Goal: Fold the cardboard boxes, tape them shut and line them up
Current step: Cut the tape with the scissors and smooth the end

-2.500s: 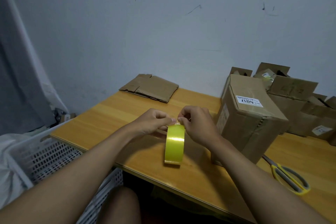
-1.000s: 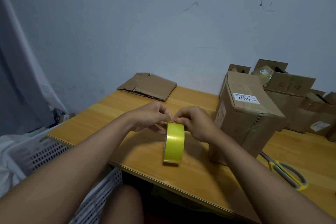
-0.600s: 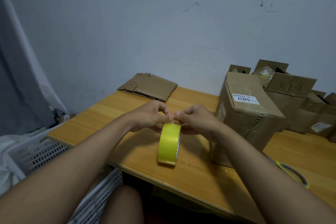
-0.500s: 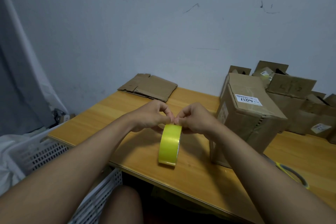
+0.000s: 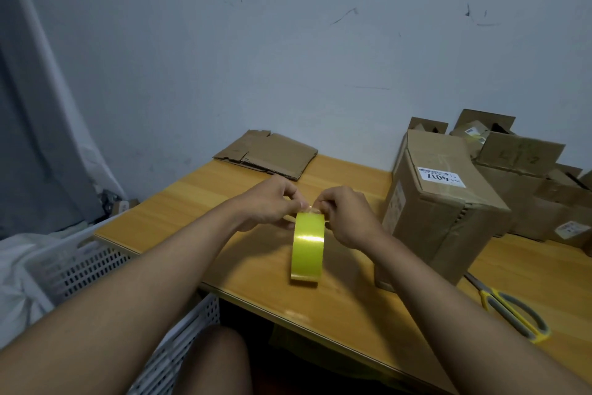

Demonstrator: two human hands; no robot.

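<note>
Head view: yellow tape roll (image 5: 307, 248) stands on edge on the wooden worktop (image 5: 198, 202), near its front edge, roughly centre frame. Left hand (image 5: 267, 204) and right hand (image 5: 347, 218) meet at the top of the roll, one on each side. Left fingers (image 5: 293, 199) curled, thumb and forefinger pinching at the top rim of the roll; right fingers (image 5: 323, 204) curled too, pinching right at the same spot, where a small pale bit of tape end shows between the two hands. Fingertips of both hands almost touching each other above the roll; rest of the roll hangs below the fingers, bottom on the worktop. Exact grip on the tape end too small to make out. Closed cardboard box (image 5: 439, 202) with a white label on top stands just right of the right hand, on the worktop, apart from the roll. More cardboard boxes (image 5: 525, 176) behind it against the wall, some with flaps up. Flattened cardboard (image 5: 266, 154) lies at the far edge of the worktop, well behind the hands. Scissors (image 5: 509, 309) with yellow-grey handles lie on the worktop right of the right forearm. White perforated basket (image 5: 86, 266) sits below the worktop's left end.
</note>
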